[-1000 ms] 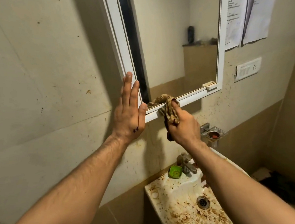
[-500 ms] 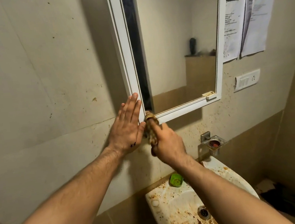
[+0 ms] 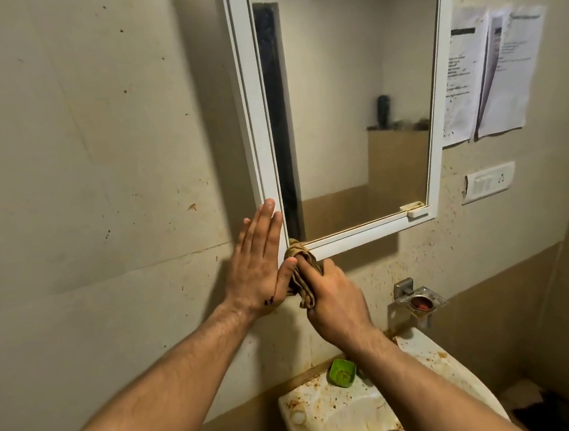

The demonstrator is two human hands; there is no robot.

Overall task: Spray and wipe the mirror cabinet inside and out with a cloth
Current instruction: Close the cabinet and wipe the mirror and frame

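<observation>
The white-framed mirror cabinet hangs on the wall with its mirror door closed. My right hand grips a bunched brown cloth and presses it against the frame's lower left corner. My left hand lies flat, fingers straight, against the wall and the cabinet's left side beside that corner, thumb touching the cloth. No spray bottle is in view.
A stained white sink sits below, with a green cup on its rim. A metal soap holder juts from the wall at the right. Papers and a switch plate are on the right wall.
My right hand slid the cloth left along the bottom frame to the lower left corner. My left hand stayed flat by the cabinet's left side.
</observation>
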